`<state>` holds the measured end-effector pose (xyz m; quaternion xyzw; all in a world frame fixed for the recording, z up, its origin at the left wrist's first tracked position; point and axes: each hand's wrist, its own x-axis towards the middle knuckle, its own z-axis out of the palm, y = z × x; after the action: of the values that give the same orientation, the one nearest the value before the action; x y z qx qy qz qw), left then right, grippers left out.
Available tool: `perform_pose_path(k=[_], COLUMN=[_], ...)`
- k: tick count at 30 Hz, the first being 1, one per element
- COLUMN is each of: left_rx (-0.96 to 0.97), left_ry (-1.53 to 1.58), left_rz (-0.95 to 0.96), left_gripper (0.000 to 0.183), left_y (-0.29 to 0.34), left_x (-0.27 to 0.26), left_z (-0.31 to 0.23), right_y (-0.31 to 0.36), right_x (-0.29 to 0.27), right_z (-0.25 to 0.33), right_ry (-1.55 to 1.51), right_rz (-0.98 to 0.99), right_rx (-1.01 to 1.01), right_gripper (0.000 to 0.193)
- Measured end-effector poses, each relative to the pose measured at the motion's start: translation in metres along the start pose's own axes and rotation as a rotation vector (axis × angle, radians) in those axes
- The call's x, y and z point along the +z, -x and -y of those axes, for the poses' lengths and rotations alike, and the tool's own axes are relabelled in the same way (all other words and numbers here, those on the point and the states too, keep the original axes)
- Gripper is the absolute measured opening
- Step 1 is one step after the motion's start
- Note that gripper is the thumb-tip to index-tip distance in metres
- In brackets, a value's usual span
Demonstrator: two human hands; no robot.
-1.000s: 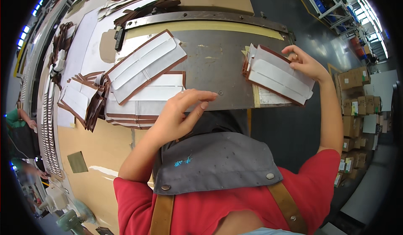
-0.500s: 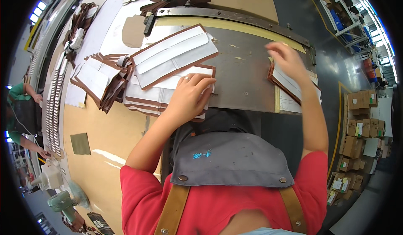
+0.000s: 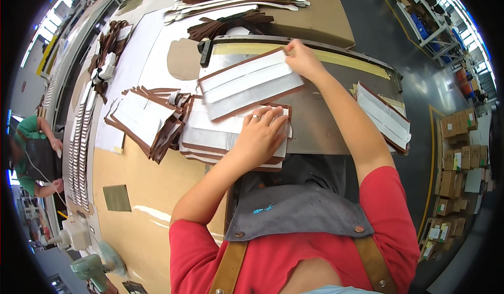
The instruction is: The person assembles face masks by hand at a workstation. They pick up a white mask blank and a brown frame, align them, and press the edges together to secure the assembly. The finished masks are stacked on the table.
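While the left hand (image 3: 259,142) rests on a stack (image 3: 205,135), the right hand (image 3: 305,64) grips a white panel (image 3: 245,86)

As the head view shows, the right hand's fingers are closed on the upper right corner of the brown-edged panel, which slants over the metal plate (image 3: 320,128) and the stack's far edge. Whether it touches the stack cannot be told. The left hand's fingers are extended and slightly spread, gripping nothing, laid over the right part of the stack of similar brown-edged pieces. Just left of the stack is a fanned bundle (image 3: 139,116) of white and brown pieces. A smaller pile (image 3: 382,116) lies at the plate's right end, apart from both hands. An olive patch (image 3: 116,198) lies on the tan tabletop (image 3: 157,181). At far left, a co-worker's green sleeve (image 3: 28,126) shows.
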<state>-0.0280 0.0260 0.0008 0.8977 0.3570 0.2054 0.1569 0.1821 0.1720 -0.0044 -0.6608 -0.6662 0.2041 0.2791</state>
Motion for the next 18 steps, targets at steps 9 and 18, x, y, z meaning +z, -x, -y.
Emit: perform_pose_path(k=[9, 18], left_rx=[-0.075, -0.126], left_ry=[-0.396, -0.352], left_rz=[-0.104, -0.118], left_gripper=[0.034, 0.044], left_y=[-0.1, -0.107], left_x=[-0.01, -0.001], left_z=[0.086, 0.117], right_y=[0.021, 0.043], right_x=[-0.045, -0.039], right_z=[-0.053, -0.053], right_ry=[0.112, 0.408], right_rz=[-0.227, -0.178], right_rx=[0.045, -0.361], right_gripper=[0.015, 0.03])
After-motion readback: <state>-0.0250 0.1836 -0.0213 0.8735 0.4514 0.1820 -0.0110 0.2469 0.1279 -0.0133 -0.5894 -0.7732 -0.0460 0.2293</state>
